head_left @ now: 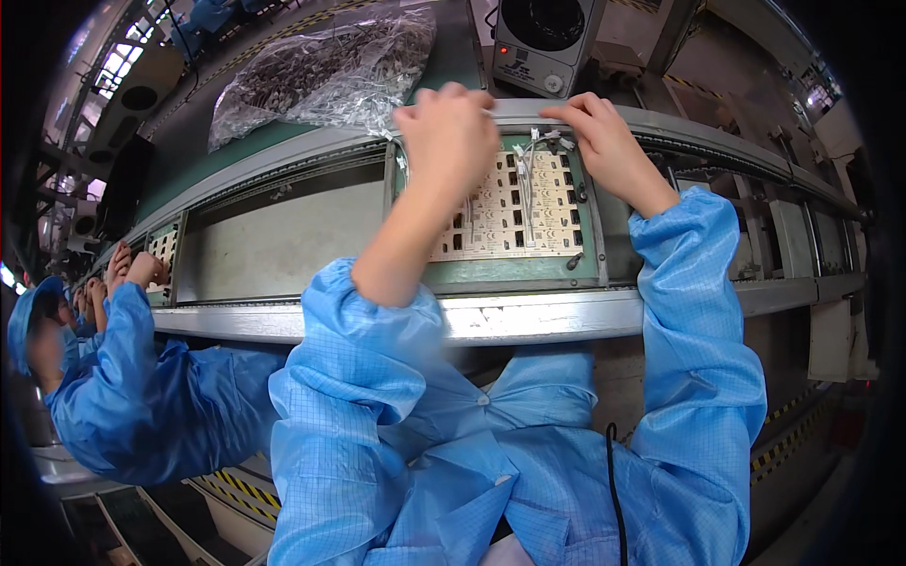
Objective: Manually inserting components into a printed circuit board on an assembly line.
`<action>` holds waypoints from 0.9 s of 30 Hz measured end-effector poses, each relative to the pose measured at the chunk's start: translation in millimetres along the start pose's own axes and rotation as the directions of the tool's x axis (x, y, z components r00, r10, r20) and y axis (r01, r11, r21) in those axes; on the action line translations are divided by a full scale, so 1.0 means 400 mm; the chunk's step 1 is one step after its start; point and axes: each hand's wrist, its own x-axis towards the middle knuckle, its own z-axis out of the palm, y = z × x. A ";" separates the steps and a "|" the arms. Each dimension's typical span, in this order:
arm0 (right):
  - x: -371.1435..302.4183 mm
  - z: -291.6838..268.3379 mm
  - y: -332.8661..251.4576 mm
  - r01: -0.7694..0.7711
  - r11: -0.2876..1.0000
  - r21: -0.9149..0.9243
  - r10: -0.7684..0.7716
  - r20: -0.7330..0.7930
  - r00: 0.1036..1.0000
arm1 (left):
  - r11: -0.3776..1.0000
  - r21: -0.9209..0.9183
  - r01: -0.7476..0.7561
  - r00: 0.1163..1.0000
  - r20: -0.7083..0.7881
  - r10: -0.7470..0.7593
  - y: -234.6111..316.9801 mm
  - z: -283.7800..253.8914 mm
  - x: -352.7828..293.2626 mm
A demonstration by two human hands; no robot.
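A pale circuit board panel (552,212) with rows of black components sits in a green-edged carrier (510,272) on the conveyor. White cables (526,193) with small connectors lie across it, some bunched at its far right corner. Over the panel's far left part is my left hand (451,137), blurred, with its fingers curled inward; whatever they grip is hidden. A white cable end shows just left of that hand. At the far right corner, my right hand (604,141) reaches over the connectors. Its fingers are bent but apart, the index finger stretched left above the rail, and nothing shows in them.
A clear plastic bag (326,71) full of white cables lies beyond the conveyor. Beside it stands a grey fan unit (543,47) with a red light. Metal rails (547,316) run along the conveyor. To the left, a co-worker in a blue smock (179,406) works at another panel.
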 end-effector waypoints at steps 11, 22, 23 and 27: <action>0.006 0.007 0.003 0.046 0.999 -0.002 -0.046 -0.046 0.998 | 0.983 -0.164 -0.080 0.984 0.146 0.104 -0.084 0.018 -0.018; 0.057 0.059 -0.039 0.178 0.984 -0.003 -0.178 0.004 0.984 | 0.957 -0.285 -0.046 0.988 0.131 0.086 -0.056 0.027 -0.018; 0.060 0.062 -0.037 0.200 0.979 -0.041 -0.202 -0.028 0.979 | 0.952 -0.303 -0.033 0.988 0.133 0.076 -0.050 0.021 -0.020; 0.079 0.047 -0.034 0.126 0.991 -0.037 -0.126 -0.004 0.992 | 0.980 -0.080 -0.180 0.984 -0.004 0.181 -0.037 0.011 -0.034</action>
